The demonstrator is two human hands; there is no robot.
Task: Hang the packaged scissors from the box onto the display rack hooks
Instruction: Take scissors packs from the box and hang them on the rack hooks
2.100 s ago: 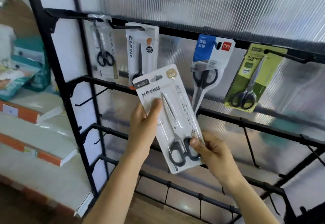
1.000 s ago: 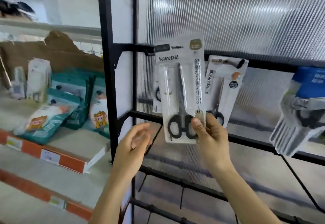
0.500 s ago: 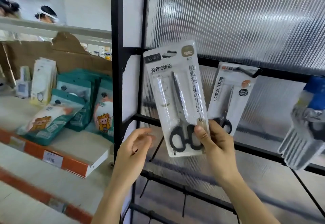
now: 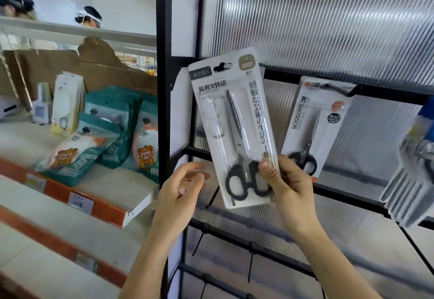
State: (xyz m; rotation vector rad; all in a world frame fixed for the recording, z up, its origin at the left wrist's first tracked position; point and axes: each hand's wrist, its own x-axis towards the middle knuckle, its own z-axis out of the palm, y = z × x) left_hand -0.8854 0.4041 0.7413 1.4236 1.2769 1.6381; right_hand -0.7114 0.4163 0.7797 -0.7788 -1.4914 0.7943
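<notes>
**Scissors pack held up at the top rail, pinched by the right hand**

The right hand (image 4: 290, 188) pinches the lower right corner of the packaged scissors (image 4: 231, 122). Its thumb lies on the front of the blister, beside the black handle loops, and the other fingers (image 4: 303, 176) curl behind the card. The pack rises from those fingers, leaning a little to the left. Its hang hole is well above them, level with the top rail of the black display rack (image 4: 162, 92). Whether a hook passes through the hole cannot be told.

The left hand (image 4: 179, 193) holds nothing. Its fingers are loosely bent and slightly spread, palm turned toward the pack. They are just left of the pack's lower edge and apart from it.

Just right of the right hand's fingers and partly behind them, a second scissors pack (image 4: 314, 125) hangs on a rack hook (image 4: 350, 91). Further right, at the frame's edge, a grey and blue pack (image 4: 411, 181) is blurred. A ribbed translucent panel (image 4: 328, 28) backs the rack.

Well left of the left hand, beyond the rack's upright, a white shelf (image 4: 131, 188) carries teal packets (image 4: 105, 129).
</notes>
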